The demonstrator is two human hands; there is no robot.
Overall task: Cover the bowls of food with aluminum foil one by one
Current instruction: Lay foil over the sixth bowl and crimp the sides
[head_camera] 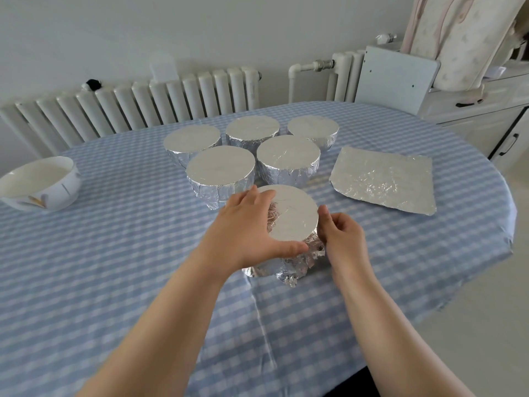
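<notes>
A foil-covered bowl point(292, 216) stands in the middle of the table, its foil skirt crumpled loosely at the near side. My left hand point(246, 230) wraps around its left rim, thumb along the near edge and fingers over the far edge. On the right rim, my right hand point(340, 233) presses the foil down with curled fingers. Behind it stand several bowls wrapped in foil point(220, 170). A loose flat foil sheet point(383, 179) lies to the right. One uncovered white bowl point(40, 184) holding white food sits at the far left.
The round table wears a blue-and-white checked cloth point(128, 267). A white radiator point(137, 101) lines the wall behind. A white cabinet point(481, 116) stands at the back right, close to the table's edge.
</notes>
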